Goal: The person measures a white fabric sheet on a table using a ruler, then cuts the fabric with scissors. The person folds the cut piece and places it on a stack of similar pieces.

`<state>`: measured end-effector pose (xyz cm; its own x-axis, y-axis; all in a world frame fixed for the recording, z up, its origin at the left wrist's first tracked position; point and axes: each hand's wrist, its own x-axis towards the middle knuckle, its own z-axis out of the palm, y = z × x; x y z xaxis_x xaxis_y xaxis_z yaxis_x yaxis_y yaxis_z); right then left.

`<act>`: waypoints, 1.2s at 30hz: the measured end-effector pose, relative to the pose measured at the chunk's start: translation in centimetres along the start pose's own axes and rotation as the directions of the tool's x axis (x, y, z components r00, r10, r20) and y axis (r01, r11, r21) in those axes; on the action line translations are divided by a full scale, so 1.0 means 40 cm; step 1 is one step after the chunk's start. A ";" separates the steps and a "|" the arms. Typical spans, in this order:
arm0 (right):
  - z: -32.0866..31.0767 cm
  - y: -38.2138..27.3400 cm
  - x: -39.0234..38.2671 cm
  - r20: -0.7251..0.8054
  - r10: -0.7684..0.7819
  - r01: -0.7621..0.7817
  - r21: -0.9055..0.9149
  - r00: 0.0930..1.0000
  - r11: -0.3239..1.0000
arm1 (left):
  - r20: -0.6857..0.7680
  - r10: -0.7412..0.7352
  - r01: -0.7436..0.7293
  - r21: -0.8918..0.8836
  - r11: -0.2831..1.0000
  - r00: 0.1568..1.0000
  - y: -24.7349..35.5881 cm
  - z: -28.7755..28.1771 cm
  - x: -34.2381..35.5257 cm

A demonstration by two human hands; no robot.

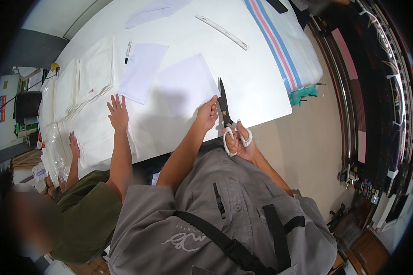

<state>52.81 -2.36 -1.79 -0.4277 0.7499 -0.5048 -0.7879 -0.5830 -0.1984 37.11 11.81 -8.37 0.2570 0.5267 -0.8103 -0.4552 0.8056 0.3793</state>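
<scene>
My right hand (241, 145) grips large scissors (223, 104) with dark blades and white-wrapped handles, its fingers through the loops. The blades point away from me and look nearly closed, alongside the right edge of a thin, pale lavender-white sheet (183, 80). At that sheet's near right corner, my left hand (208, 113) pinches the edge between thumb and fingers, close to the blades. I cannot tell whether the sheet is cloth or paper. Another pale sheet (144, 68) lies just left of it on the white table (234, 64).
To my left, a person in a green shirt (85, 215) rests a hand (118, 112) on white material. Folded white stacks (95, 68) line the table's left side. A marker (128, 52), a ruler (222, 32) and a striped plastic-wrapped bundle (284, 46) lie farther off. Long dark machinery (376, 91) stands right.
</scene>
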 end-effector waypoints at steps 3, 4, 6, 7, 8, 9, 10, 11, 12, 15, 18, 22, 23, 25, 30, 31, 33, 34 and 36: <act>-0.001 -0.028 0.028 0.008 0.023 -0.023 -0.076 1.000 0.997 | -0.006 0.002 -0.002 -0.018 1.000 1.000 0.004 0.001 -0.007; -0.015 -0.029 0.038 0.003 0.027 -0.027 -0.138 1.000 0.990 | -0.006 0.004 -0.004 -0.019 1.000 1.000 0.004 -0.002 -0.006; -0.033 -0.031 0.047 -0.018 0.035 -0.038 -0.233 0.999 0.972 | -0.002 -0.006 0.006 -0.020 1.000 1.000 0.012 0.001 -0.016; -0.038 -0.030 0.046 -0.033 0.039 -0.047 -0.266 0.999 0.963 | 0.004 -0.018 0.018 -0.021 1.000 1.000 0.020 0.009 -0.027; -0.041 -0.031 0.050 -0.048 0.043 -0.055 -0.298 0.998 0.953 | 0.009 -0.029 0.029 -0.021 0.999 1.000 0.028 0.014 -0.036; -0.024 -0.038 0.055 -0.035 0.040 -0.047 -0.255 0.999 0.966 | 0.015 -0.036 0.036 -0.020 0.999 0.999 0.028 0.009 -0.036; 0.000 -0.045 0.060 -0.024 0.036 -0.040 -0.211 0.999 0.977 | 0.022 -0.042 0.043 -0.018 0.999 0.999 0.025 0.000 -0.030; 0.016 -0.053 0.068 -0.012 0.032 -0.033 -0.166 0.999 0.986 | 0.028 -0.049 0.049 -0.016 0.999 0.998 0.023 -0.007 -0.026; 0.020 -0.062 0.079 -0.005 0.031 -0.031 -0.167 1.000 0.986 | 0.052 -0.050 0.051 -0.018 0.999 0.997 0.019 -0.012 -0.021; 0.006 -0.088 0.112 -0.006 0.032 -0.032 -0.235 0.999 0.972 | 0.070 -0.036 0.037 -0.012 0.999 0.997 0.010 -0.012 -0.012; -0.024 -0.101 0.134 0.004 0.056 -0.051 -0.350 0.998 0.935 | 0.042 -0.026 0.026 -0.012 1.000 0.999 0.007 -0.002 -0.015; 0.028 -0.116 0.150 0.015 0.037 -0.032 -0.249 0.999 0.968 | 0.092 -0.023 0.019 0.044 0.999 0.996 0.004 -0.022 -0.017; 0.043 -0.125 0.157 0.003 0.028 -0.026 -0.260 1.000 0.965 | 0.102 -0.032 0.026 0.060 0.998 0.994 -0.008 -0.035 -0.001; 0.044 -0.138 0.173 -0.028 0.013 -0.021 -0.312 1.000 0.950 | 0.111 -0.041 0.033 0.074 0.997 0.993 -0.015 -0.037 -0.001; -0.012 -0.168 0.212 -0.010 0.052 -0.050 -0.471 0.999 0.881 | 0.125 -0.022 0.013 0.076 0.997 0.992 0.002 -0.017 -0.037; 0.006 -0.170 0.213 0.004 0.050 -0.044 -0.402 0.999 0.915 | 0.130 -0.017 0.008 0.072 0.997 0.991 0.006 -0.013 -0.044; 0.053 -0.173 0.210 0.032 0.045 -0.035 -0.257 0.999 0.966 | 0.112 0.002 -0.010 0.071 0.997 0.994 0.002 -0.013 -0.043; 0.060 -0.181 0.213 0.018 0.032 -0.026 -0.269 0.999 0.963 | 0.102 0.012 -0.019 0.070 0.997 0.995 0.000 -0.012 -0.042; 0.068 -0.195 0.221 -0.011 0.005 -0.008 -0.293 1.000 0.956 | 0.038 0.005 -0.008 0.092 0.996 0.999 0.000 -0.004 -0.044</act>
<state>53.98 9.69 -2.42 -0.4266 0.7436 -0.5149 -0.6200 -0.6549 -0.4320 36.51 10.84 -7.01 0.2868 0.5405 -0.7910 -0.3768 0.8227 0.4255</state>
